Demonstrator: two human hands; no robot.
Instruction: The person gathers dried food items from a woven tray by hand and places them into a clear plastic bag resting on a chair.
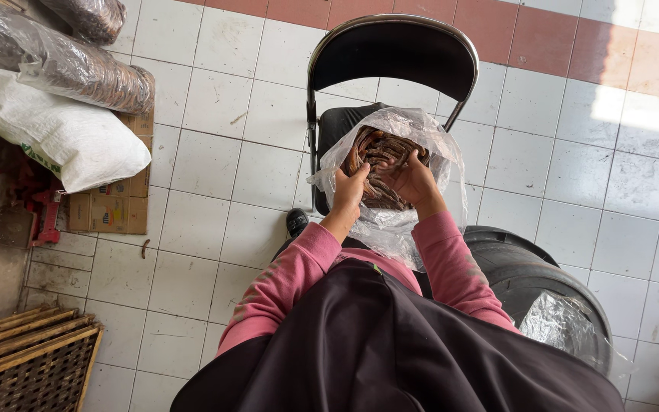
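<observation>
So, looking straight down here: both hands are buried in the mouth of a clear plastic bag [398,130] that sits on the seat of a black folding chair [394,53]. The bag is stuffed with brown curved pieces [379,149], kind of like dried strips or rings, too tangled to tell exactly what they are.

The left hand [350,191] is closed around the bag's near left edge with a clump of the brown stuff under its fingers, thumb pointing up. The right hand [413,181] is right beside it, fingers curled down into the pile and clamped on some of the pieces. The two hands sit close together, almost touching, with the plastic bunched up around the wrists. Both arms are in pink sleeves [291,275], and a dark apron or skirt [390,351] fills the bottom of the view.

Around that: white tile floor [215,99] with a reddish stripe along the top. To the right, just next to the person, is a black barrel [520,267] with crinkled clear plastic [562,324] lying on it. Top left has a white sack [62,133] with two more clear bags of brown stuff [85,72] piled on it, all resting on flattened cardboard [112,210]. Bottom left corner shows a woven bamboo basket [28,358].
</observation>
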